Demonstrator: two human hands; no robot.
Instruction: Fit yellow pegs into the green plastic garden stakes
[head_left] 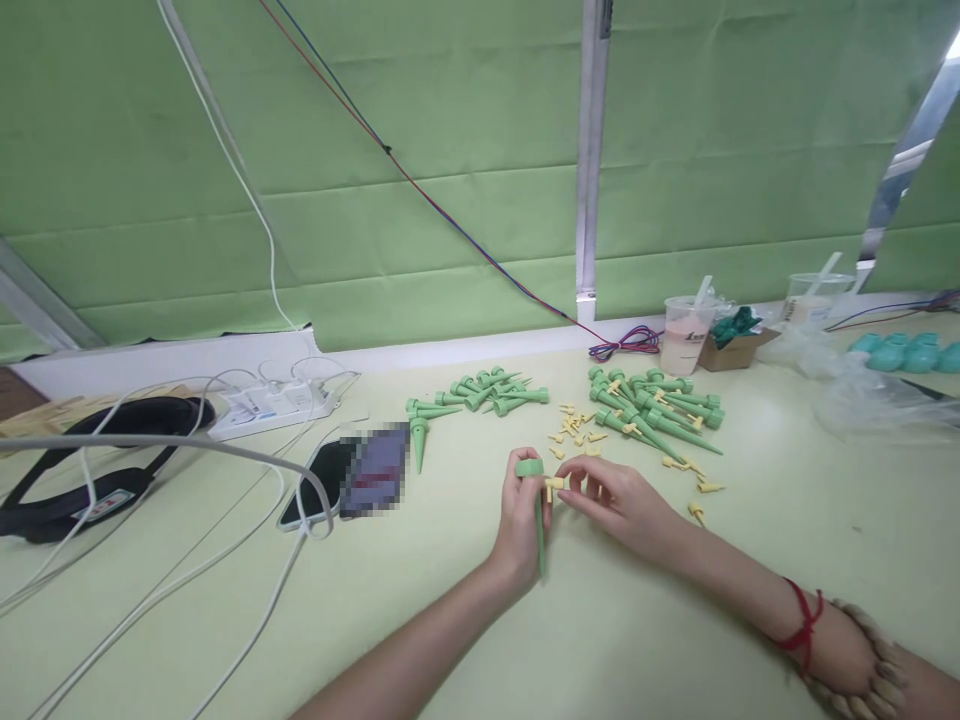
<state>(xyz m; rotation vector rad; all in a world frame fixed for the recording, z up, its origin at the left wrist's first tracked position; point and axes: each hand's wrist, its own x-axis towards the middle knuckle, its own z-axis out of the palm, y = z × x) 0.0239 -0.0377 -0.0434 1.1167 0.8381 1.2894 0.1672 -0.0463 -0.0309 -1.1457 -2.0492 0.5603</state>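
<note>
My left hand [517, 520] grips a green plastic spike [537, 510] upright, its round cap at the top and its tip pointing down toward the table. My right hand [619, 497] pinches a small yellow valve piece [556, 484] against the side of the spike, just under the cap. Loose yellow pieces [574, 425] lie scattered just beyond my hands. One pile of green spikes [487, 392] sits behind them to the left, and a second pile [656, 405], with yellow parts fitted, sits to the right.
A phone [352, 475] and white cables [225, 560] lie to the left, with a power strip [270, 403] and a black strap [90, 470] beyond. Drink cups [686, 335], a small cardboard box [739, 345], clear plastic bags [862, 395] and teal parts [907, 352] stand at the back right.
</note>
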